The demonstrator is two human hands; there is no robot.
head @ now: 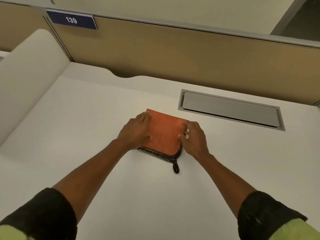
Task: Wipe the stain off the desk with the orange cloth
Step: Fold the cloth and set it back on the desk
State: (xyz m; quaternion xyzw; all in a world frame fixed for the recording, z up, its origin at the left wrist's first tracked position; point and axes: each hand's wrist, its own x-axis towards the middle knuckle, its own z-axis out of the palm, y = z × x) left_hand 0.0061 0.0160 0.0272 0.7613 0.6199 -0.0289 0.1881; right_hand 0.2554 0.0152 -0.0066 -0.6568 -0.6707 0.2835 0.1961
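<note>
An orange cloth [165,134], folded into a square with a dark trim and a small black loop at its near corner, lies flat in the middle of the white desk [86,135]. My left hand [136,132] rests on the cloth's left edge, fingers spread over it. At the cloth's right edge sits my right hand [194,138], its fingertips touching the fabric. Neither hand lifts the cloth. No stain shows on the desk surface around the cloth.
A grey cable hatch [230,110] is set into the desk at the back right. A tan partition [190,58] with a blue "139" sign [71,20] closes the far side. A white curved divider [31,70] stands at the left.
</note>
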